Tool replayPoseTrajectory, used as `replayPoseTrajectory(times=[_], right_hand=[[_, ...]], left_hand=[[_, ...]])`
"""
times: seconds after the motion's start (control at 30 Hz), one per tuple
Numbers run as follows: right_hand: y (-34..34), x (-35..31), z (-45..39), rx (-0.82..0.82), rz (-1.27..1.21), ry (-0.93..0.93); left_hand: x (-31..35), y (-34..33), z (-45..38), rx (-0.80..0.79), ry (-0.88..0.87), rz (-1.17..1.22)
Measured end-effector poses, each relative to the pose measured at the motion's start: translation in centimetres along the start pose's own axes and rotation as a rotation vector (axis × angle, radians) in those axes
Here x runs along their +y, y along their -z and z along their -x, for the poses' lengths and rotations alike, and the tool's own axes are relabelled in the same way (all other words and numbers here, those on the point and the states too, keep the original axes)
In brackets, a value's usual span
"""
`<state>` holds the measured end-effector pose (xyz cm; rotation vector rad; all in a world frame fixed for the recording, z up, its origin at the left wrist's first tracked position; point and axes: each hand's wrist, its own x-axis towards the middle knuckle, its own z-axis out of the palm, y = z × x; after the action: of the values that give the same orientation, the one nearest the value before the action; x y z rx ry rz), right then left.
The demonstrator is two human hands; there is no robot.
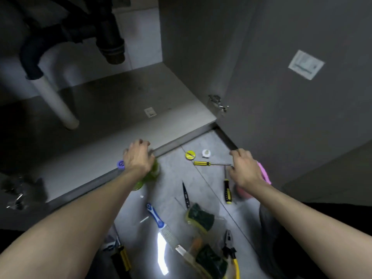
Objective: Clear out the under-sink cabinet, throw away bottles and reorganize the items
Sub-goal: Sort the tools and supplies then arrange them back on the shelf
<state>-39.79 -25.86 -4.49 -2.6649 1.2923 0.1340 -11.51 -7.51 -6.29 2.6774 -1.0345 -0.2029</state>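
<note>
Left hand [138, 156]: its grip is curled down over the top of a green bottle [150, 176], fingers wrapped round the upper part; the bottle stands on the floor just at the cabinet's front edge.
Right hand [244, 170]: held above the floor with fingers loosely bent; a pink object [264, 174] shows beyond and under the palm, but I cannot tell whether the grip closes on it or only hovers over it.
Purple cap [120, 164]: just left of the left grip, at the lip of the cabinet floor.
Cabinet floor [124, 101]: grey, dull panel beyond both grips, with a small white sticker [150, 112] lying on it.
Pipes: a dark drain trap [109, 43] hangs above the far left of the cabinet; a white pipe [56, 99] slants down to the panel.
Cabinet door [291, 117]: swung open to the right of the right grip, with a metal hinge [218, 104] near its lower corner and a paper label [306, 64] higher up.
Floor [173, 170]: grey tiles with grout lines, a bright glare patch nearer the person.
Between the grips: a yellow round lid [190, 155], a white ring [206, 153], a yellow-and-black screwdriver [209, 163].
Nearer the person than the grips: a second screwdriver [227, 190], a black pointed tool [185, 195], a blue-handled brush [159, 222], green-and-yellow sponges [199, 217], pliers [230, 248].
</note>
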Motion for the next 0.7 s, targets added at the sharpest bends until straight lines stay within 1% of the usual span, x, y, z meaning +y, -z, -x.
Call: replayPoseTrajectory(times=[0.07,0.13,0.2,0.3,0.37,0.47,0.53,0.63,0.7], right_hand=[[0.4,3.1,1.6,-0.024,0.096,-0.117],[0.2,5.2,2.8,-0.116,0.054,-0.196],[-0.3,6.2,3.3,-0.128,-0.046,-0.203],[-1.0,6.0,3.3,-0.037,-0.136,-0.131],[-1.1,5.2,3.0,0.033,-0.196,-0.112],[-0.6,3.2,2.2,0.181,-0.281,-0.027],[0.0,1.2,1.3,0.243,-0.345,0.007],[0.5,-2.3,-0.5,0.247,-0.488,0.007],[0.2,-4.9,-2.0,0.223,-0.562,0.057]], left_hand=[[0.1,0.1,-0.4,-0.069,0.056,-0.022],[-0.2,0.0,-0.6,-0.111,0.103,-0.024],[-0.4,-0.3,-0.4,-0.121,0.115,-0.011],[-0.4,-0.6,0.0,-0.117,0.108,-0.008],[-0.4,-0.8,0.2,-0.115,0.106,-0.005],[-0.5,-0.9,0.1,-0.104,0.102,0.019],[-0.7,-0.9,-0.1,-0.093,0.106,0.047],[-0.9,-1.2,-0.4,-0.083,0.11,0.1],[-1.1,-1.4,-0.6,-0.071,0.112,0.126]])
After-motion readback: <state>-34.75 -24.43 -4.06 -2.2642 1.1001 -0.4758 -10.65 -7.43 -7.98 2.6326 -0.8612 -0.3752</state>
